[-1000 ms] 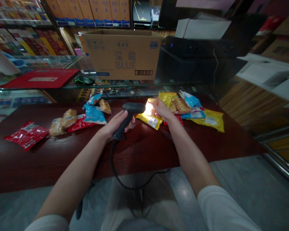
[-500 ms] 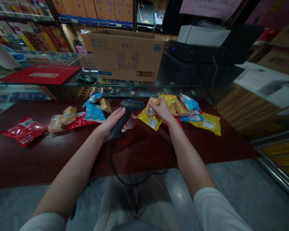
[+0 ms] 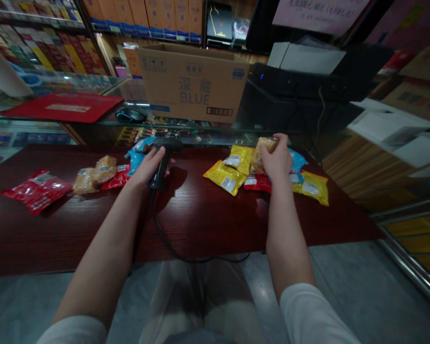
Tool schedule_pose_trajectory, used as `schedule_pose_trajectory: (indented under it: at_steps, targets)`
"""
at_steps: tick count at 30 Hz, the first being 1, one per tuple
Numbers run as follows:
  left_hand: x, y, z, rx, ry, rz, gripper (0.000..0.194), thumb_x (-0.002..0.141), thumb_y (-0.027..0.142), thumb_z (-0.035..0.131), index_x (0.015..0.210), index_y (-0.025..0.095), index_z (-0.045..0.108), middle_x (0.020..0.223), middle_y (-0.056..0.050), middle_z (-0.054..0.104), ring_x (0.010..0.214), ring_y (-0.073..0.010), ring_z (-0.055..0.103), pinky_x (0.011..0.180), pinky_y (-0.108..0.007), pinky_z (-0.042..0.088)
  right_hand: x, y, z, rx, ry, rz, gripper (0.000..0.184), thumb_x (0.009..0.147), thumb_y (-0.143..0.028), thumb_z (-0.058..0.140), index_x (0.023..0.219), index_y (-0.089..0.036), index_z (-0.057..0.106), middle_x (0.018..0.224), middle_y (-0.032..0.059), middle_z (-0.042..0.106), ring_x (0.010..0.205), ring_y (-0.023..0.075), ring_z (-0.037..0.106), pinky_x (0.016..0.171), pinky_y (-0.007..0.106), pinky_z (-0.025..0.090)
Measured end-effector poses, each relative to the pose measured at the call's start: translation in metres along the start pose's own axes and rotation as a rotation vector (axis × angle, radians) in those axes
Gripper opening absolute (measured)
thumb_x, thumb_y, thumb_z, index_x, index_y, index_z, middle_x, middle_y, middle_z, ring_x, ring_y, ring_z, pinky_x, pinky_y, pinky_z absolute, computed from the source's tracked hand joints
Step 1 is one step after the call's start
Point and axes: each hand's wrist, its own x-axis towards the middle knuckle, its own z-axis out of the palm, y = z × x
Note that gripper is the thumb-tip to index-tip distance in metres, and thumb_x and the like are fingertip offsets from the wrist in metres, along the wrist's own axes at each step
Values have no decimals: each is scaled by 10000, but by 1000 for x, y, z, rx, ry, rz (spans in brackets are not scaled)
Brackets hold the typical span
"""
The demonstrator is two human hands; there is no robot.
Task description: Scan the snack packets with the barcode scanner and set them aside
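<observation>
My left hand [image 3: 148, 166] is wrapped round the handle of a black barcode scanner [image 3: 160, 165], whose cable hangs over the counter edge. Under the scanner's head lie blue snack packets [image 3: 136, 160], partly hidden. At the right, my right hand [image 3: 277, 155] is closed on a clear-wrapped tan pastry [image 3: 260, 155]. Beside it are two yellow packets [image 3: 224, 177] with barcode labels showing. A red packet [image 3: 257, 182] lies below the pastry. Blue packaging [image 3: 297, 161] shows behind my right hand, and another yellow packet [image 3: 313, 188] lies further right.
On the dark red counter [image 3: 208, 224] at the left are a red packet [image 3: 39, 190] and two wrapped pastries [image 3: 95, 175]. A cardboard box [image 3: 193, 91], a computer mouse [image 3: 130, 115] and a red mat [image 3: 62, 106] stand on the glass ledge behind.
The scanner in my left hand has moved left, away from the yellow packets. My right hand has moved right, from above the yellow packets to the pastry beside them.
</observation>
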Motion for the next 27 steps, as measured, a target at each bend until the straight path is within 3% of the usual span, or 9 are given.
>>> schedule_pose_trajectory:
  at_steps: [8,16,24,27]
  targets:
    - [0,0,9,11,71,14,453,839,567,692,1015,166,577,725,-26,712,404,-97,559,384,-211,420,0,-4,-1,-71,-21,-46,467,814,-160,505,1279,-189,544,1309,194,535,1198,336,584,991,518,475]
    - [20,-11,-8,3,177,143,485,848,568,675,1129,178,604,748,-24,675,556,-129,628,536,-237,470,-6,-8,4,-86,-35,-120,277,849,-136,444,1059,-203,611,1215,165,563,1141,313,607,946,491,500]
    - [12,-8,0,19,131,240,512,813,596,706,1103,186,612,843,-36,708,557,-110,577,488,-222,425,-3,-10,3,-45,-22,-115,270,844,-130,456,1063,-189,603,1163,142,573,1147,291,583,1023,510,461]
    - [15,-10,-5,-36,124,199,514,817,568,721,1158,203,603,840,-28,711,608,-119,609,520,-209,447,-2,-10,3,-40,-41,-112,246,842,-123,470,1037,-182,608,1139,140,587,1136,287,584,1046,507,447]
